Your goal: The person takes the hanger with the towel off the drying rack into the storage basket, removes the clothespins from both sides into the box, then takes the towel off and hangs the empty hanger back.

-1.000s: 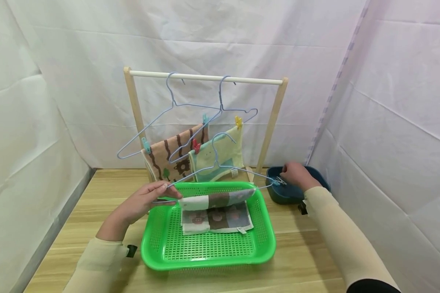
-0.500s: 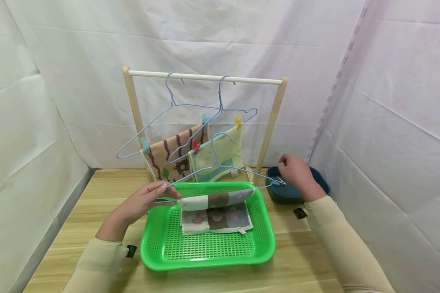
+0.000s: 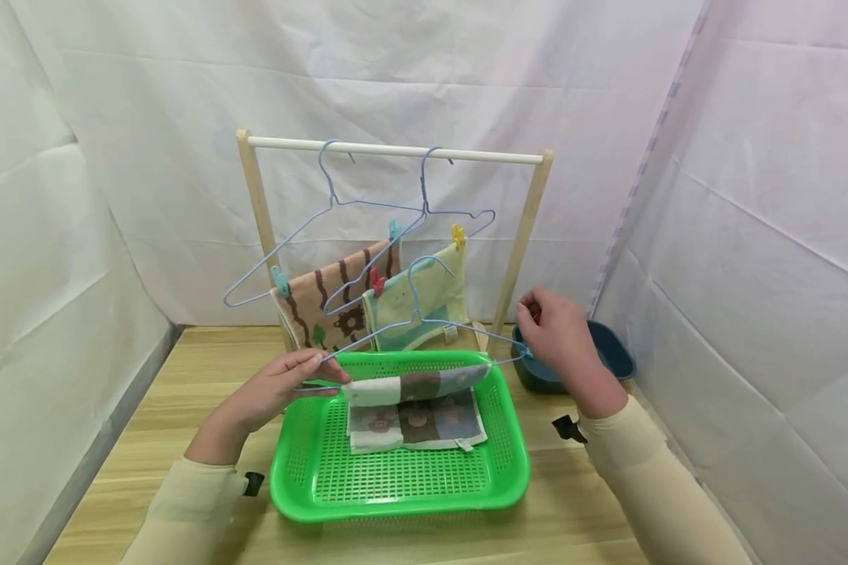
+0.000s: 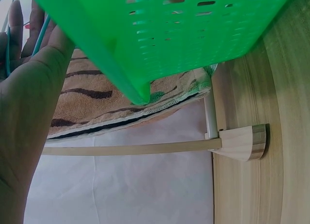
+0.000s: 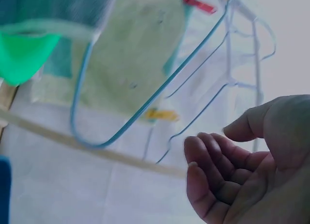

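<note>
My left hand grips the left end of a blue wire hanger, held over the green basket. In the left wrist view its wire runs between the fingers. A small towel with white, brown and grey panels is folded over the hanger's lower bar and hangs down into the basket. My right hand is raised beside the hanger's right end, in front of the dark blue bowl. The right wrist view shows its fingers loosely curled, the thumb apart, with nothing held.
Behind the basket stands a wooden rack with a white rail. Two blue hangers on it carry a brown striped towel with blue pegs and a pale green towel with red and yellow pegs. White cloth walls surround the table.
My right hand has come up from the bowl and moved left towards the hanger's end, covering the clip seen in the bowl before. The left hand, hanger and towel stay still.
</note>
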`<state>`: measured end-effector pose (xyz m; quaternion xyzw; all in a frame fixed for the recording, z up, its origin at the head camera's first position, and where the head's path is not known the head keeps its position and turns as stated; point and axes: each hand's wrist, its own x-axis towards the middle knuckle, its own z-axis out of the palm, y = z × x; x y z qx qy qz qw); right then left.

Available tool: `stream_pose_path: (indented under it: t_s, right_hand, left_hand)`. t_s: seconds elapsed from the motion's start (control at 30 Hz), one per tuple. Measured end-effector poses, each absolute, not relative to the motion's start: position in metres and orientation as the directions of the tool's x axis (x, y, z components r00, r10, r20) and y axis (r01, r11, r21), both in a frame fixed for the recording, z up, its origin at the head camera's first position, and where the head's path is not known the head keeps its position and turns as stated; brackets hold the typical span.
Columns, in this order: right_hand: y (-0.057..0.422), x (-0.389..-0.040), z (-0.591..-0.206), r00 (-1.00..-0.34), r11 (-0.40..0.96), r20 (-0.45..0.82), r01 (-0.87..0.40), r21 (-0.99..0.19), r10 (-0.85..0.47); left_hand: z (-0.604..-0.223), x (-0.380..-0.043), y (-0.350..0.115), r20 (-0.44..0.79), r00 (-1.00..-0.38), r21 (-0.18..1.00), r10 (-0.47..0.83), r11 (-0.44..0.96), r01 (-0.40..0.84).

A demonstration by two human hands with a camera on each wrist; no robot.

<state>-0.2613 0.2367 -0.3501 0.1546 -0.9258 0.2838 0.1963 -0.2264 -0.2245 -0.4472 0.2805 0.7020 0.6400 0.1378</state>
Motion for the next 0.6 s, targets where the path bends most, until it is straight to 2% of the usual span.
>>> stream_pose_path:
  t_s: [0.1, 0.2, 0.4, 0.6]
  right_hand:
    - [0.226, -0.25, -0.346, -0.821, 0.752, 0.518, -0.495, -0.435, -0.241]
    - [0.213, -0.238, -0.342, -0.764, 0.7, 0.532, -0.603, -0.383, -0.366]
    - [0.184, -0.225, -0.351, -0.667, 0.624, 0.412, -0.738, -0.255, -0.62]
    - [0.159, -0.234, -0.379, -0.583, 0.587, 0.309, -0.805, -0.091, -0.751]
  left_hand:
    - [-0.447, -0.226, -0.224, 0.158, -0.808, 0.977, 0.568, 0.03, 0.212]
    - [-0.447, -0.226, -0.224, 0.155, -0.809, 0.977, 0.567, 0.036, 0.212]
    - [-0.446, -0.226, -0.224, 0.157, -0.81, 0.976, 0.565, 0.036, 0.215]
    - [-0.446, -0.226, -0.224, 0.162, -0.804, 0.975, 0.573, 0.032, 0.22]
